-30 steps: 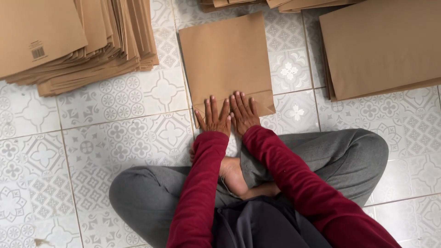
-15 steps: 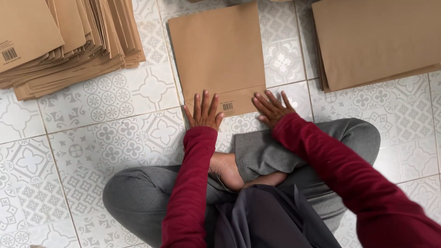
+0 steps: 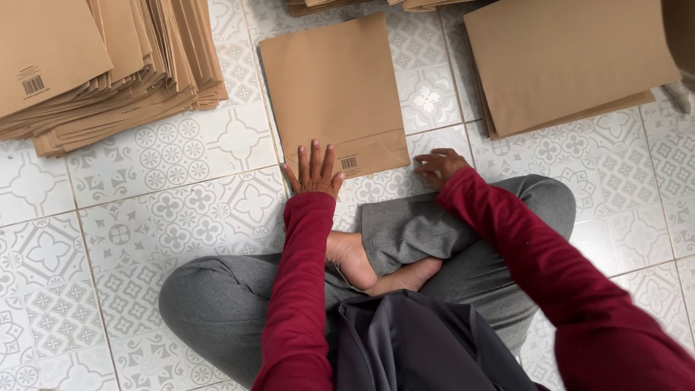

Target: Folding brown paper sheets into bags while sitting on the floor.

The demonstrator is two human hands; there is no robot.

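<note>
A flat brown paper bag [image 3: 334, 90] lies on the patterned white tiled floor [image 3: 174, 210] in the upper centre of the frame, with bare tile along both of its long sides. The left hand [image 3: 313, 174] lies flat and open, fingers spread, on the bag's folded bottom edge at its lower left corner. The right hand [image 3: 436, 166] rests with fingers curled on the tile just beside the lower right corner, gripping nothing. A large fanned stack of brown paper bags [image 3: 101, 65] fills the upper left; a smaller flat pile of brown bags [image 3: 572, 61] sits upper right. The person's crossed grey-trousered legs [image 3: 239, 304] close off the lower frame.
</note>
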